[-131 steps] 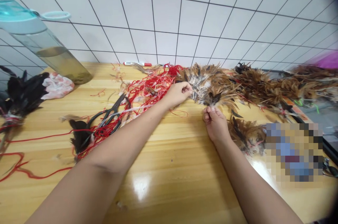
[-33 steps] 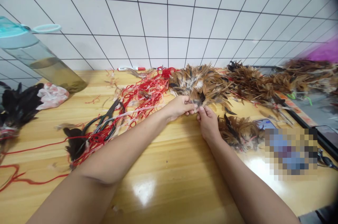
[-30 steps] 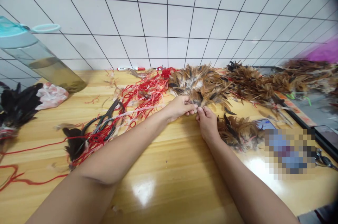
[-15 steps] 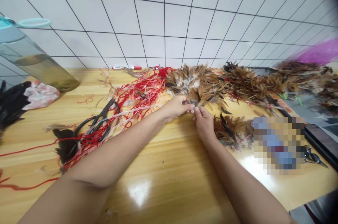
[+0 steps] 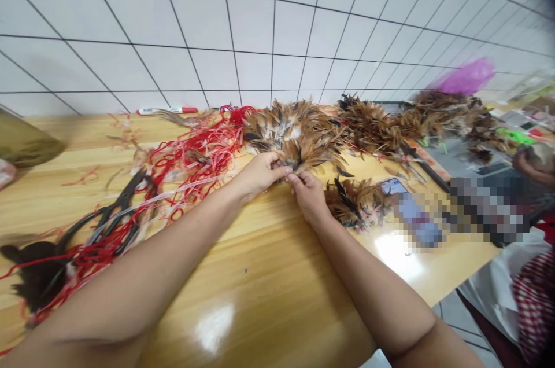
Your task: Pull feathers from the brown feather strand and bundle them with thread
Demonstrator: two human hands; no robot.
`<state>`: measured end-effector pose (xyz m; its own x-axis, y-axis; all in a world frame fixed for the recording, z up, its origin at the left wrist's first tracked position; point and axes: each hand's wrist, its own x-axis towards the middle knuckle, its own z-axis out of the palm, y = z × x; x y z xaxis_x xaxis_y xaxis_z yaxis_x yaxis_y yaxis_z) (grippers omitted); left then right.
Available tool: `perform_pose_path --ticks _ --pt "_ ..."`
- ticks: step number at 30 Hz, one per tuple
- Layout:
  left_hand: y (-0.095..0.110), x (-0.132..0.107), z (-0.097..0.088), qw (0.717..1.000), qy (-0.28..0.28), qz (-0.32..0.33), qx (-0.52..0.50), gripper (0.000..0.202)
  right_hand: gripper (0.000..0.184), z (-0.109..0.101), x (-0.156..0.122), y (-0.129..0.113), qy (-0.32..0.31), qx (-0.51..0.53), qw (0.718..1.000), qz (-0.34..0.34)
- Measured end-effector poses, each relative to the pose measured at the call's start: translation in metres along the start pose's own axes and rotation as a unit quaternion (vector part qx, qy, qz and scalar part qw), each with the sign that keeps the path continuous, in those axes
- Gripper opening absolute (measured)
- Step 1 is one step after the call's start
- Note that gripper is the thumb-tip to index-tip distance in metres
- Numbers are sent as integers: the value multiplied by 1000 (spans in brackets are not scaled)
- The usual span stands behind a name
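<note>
My left hand is closed in a pinch on the base of a bunch of brown feathers, whose tips fan away from me. Close beside it, my right hand pinches at the quill ends of the same bunch, thumb and fingertips together. The fingers hide exactly what lies between them. Just behind the hands lies a larger heap of brown and black feathers with pale fluffy bases. Near my right wrist rests a smaller feather bundle.
Tangled red string lies left of the hands, with black-handled scissors and dark feathers. A red-and-white marker lies by the tiled wall. More feathers and a pink plastic bag are at right, near another person's hand.
My view has swung right, so the table's contents sit further left and a person at the right edge appears. Both hands stay pinched at the feather bunch.
</note>
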<state>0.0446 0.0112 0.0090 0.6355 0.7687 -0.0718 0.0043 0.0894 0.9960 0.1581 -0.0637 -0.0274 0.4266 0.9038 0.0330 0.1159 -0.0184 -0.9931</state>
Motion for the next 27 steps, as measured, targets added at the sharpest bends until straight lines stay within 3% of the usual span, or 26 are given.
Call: perform_pose_path --ticks 11,17,21,27 --pt "-2 -2 -2 1000 -15 5 -24 35 24 -3 -1 4 -4 -67 996 -51" --pt "4 -5 -1 999 -17 -47 21 27 29 -5 1 8 -20 -55 997 -55" --pt "8 -4 1 998 -3 -24 51 12 28 -6 3 9 -16 -71 995 -62" --pt "11 -3 -1 993 -16 -15 114 10 31 -5 1 6 -13 -119 991 -62"
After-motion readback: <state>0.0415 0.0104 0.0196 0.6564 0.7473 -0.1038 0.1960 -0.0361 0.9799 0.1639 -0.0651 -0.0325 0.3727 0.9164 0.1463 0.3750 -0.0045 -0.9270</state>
